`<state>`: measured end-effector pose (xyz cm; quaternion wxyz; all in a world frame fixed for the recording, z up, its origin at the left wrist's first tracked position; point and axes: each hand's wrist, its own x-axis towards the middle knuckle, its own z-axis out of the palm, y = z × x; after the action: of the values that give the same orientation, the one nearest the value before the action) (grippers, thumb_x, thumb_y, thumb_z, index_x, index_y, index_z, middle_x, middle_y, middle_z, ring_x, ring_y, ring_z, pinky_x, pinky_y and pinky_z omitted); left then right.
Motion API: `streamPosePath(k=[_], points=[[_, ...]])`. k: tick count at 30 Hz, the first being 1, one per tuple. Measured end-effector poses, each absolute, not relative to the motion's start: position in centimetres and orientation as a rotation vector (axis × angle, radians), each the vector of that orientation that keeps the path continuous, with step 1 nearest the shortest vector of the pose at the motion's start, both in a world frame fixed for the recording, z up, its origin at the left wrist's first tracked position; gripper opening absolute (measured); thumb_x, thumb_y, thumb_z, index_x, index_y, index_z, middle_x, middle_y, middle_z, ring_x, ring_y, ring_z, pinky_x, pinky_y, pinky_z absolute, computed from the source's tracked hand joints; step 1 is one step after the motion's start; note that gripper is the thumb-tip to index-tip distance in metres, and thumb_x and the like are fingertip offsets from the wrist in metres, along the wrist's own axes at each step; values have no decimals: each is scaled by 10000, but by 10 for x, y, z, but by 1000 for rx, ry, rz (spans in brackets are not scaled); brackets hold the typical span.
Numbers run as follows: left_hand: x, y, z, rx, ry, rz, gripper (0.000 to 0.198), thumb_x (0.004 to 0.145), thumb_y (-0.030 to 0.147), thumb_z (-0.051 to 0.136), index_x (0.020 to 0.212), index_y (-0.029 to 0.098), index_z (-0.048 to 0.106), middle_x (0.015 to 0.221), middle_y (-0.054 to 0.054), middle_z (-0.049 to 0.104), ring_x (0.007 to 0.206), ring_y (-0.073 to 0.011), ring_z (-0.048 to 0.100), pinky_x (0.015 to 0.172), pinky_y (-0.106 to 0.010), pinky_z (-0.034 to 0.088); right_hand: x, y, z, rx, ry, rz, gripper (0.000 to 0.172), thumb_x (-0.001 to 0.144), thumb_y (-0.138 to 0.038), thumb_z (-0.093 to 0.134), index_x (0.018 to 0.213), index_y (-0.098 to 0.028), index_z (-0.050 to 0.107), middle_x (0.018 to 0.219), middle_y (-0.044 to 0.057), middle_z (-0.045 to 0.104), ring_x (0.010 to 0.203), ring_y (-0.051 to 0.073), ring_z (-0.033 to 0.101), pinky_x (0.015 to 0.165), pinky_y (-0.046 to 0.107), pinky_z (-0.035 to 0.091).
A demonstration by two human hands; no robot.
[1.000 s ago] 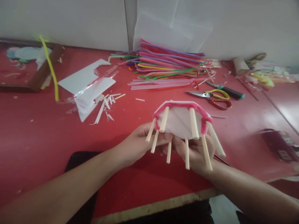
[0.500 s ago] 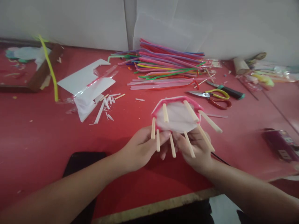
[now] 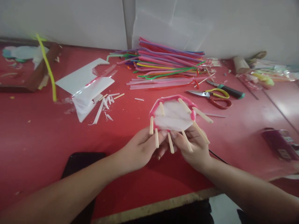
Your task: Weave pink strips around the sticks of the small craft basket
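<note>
Both my hands hold a small craft piece [image 3: 173, 115] above the red table [image 3: 46, 140]: a white paper panel edged with a pink pipe cleaner, with several short wooden sticks poking out of its rim. My left hand [image 3: 142, 147] pinches its lower left edge. My right hand [image 3: 195, 146] grips its lower right edge from below, fingers closed under the paper.
A pile of coloured pipe cleaners [image 3: 163, 65] lies at the back. Scissors [image 3: 210, 96] and a cutter [image 3: 230, 91] lie right of it. White paper sheets with a plastic sleeve [image 3: 85, 87] and paper scraps sit at left. A dark box [image 3: 277, 144] is at the right, a black phone [image 3: 79, 161] near me.
The craft piece has tilted away from me and dropped lower, its sticks now spreading flatter. Both hands moved slightly down and left with it.
</note>
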<state>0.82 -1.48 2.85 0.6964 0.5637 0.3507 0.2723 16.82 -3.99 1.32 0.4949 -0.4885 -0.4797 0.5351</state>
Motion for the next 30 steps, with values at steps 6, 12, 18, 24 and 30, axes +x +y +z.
streamPosePath(k=[6, 12, 18, 24, 30], points=[[8, -16, 26, 1238, 771, 607, 399, 968, 348, 429, 611, 208, 541, 550, 16, 510, 548, -132, 503, 564, -262, 442, 168, -39, 13, -1167, -1098, 1333, 260, 746, -336, 759, 710, -217, 530, 502, -62, 534, 423, 91, 495, 398, 223, 434], [12, -17, 24, 1150, 703, 726, 166, 945, 278, 533, 826, 203, 620, 693, 13, 652, 629, -127, 598, 603, -251, 493, 173, -36, 7, -1094, -1022, 1418, 172, 817, -300, 688, 717, -198, 592, 514, -58, 569, 391, 78, 500, 384, 211, 460], [12, -10, 20, 1094, 793, 1008, 299, 793, 161, 745, 1054, 165, 598, 1054, -66, 732, 1001, -181, 687, 860, -265, 545, 174, -29, 11, -1068, -783, 1661, 184, 739, -272, 717, 639, -181, 593, 462, -62, 560, 333, 54, 428, 335, 194, 453], [8, -7, 15, 1043, 825, 935, 254, 808, 201, 751, 1042, 160, 662, 1028, -65, 777, 981, -186, 715, 880, -275, 550, 175, -29, 7, -1061, -837, 1624, 169, 778, -257, 699, 676, -183, 587, 498, -68, 560, 364, 50, 436, 364, 194, 471], [7, -8, 8, 946, 838, 877, 259, 808, 219, 758, 1052, 154, 700, 1059, -74, 775, 997, -203, 711, 902, -303, 550, 176, -30, 2, -1111, -908, 1525, 133, 819, -270, 677, 747, -184, 607, 503, -78, 538, 374, 50, 433, 392, 208, 491]])
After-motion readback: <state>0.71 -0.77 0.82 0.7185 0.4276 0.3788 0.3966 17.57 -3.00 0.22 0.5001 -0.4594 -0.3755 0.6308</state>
